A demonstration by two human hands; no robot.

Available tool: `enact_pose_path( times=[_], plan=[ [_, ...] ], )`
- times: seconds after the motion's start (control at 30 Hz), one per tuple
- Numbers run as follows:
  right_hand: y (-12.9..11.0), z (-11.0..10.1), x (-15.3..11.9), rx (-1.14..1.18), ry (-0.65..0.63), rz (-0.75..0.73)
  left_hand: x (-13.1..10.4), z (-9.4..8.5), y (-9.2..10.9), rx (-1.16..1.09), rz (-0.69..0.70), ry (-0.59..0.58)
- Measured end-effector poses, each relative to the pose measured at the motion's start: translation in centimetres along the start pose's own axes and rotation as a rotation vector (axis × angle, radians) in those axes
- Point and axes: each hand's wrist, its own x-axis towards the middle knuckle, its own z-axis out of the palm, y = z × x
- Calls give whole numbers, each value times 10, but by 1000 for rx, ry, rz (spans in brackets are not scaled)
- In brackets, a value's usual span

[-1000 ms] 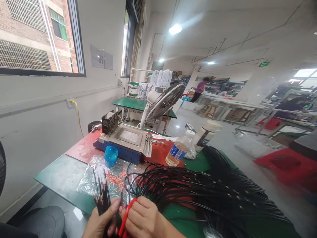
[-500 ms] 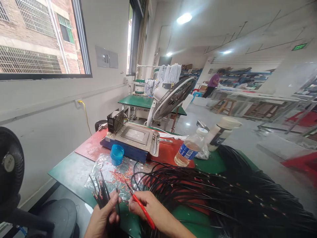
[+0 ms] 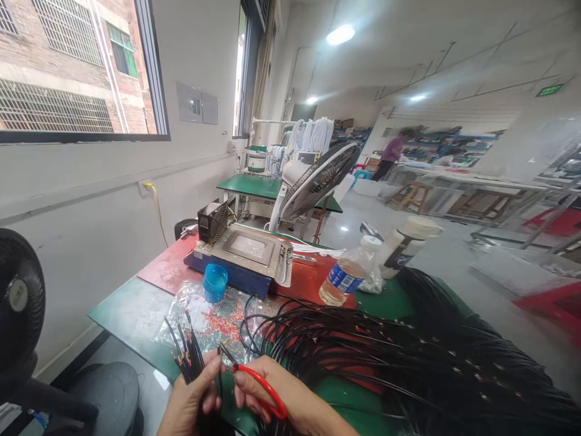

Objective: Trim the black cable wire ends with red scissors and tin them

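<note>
My left hand [image 3: 193,393] is closed around a bundle of black cables [image 3: 188,351], whose stripped ends with small coloured wires point up. One cable stands apart between its thumb and fingertips. In my right hand [image 3: 267,387] is a red-handled cutting tool [image 3: 267,387], its dark tips at the end of that single cable. Scraps of red and yellow insulation [image 3: 224,321] lie on a clear plastic bag [image 3: 179,303] beyond both hands. A large heap of black cables [image 3: 363,345] spreads across the table to the right.
A blue cup [image 3: 215,283] stands before a blue-sided heating device [image 3: 245,257] with a small fan. A bottle [image 3: 342,275] and a pale flask [image 3: 406,242] are behind the cables. A black fan [image 3: 18,297] is at left; a person [image 3: 393,151] stands far off.
The red tool's tips have moved left to the single cable, and its handles now show spread apart. My left hand has shifted slightly right.
</note>
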Motion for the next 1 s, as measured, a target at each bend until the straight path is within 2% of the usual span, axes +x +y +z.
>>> enact_pose_path(
  times=[0.63, 1.0],
  plan=[
    [-1, -1, -1, -19, -9, 1, -1, 1, 1, -15, 22, 58],
    [2, -3, 0, -7, -20, 31, -5, 1, 7, -24, -29, 1]
  ],
)
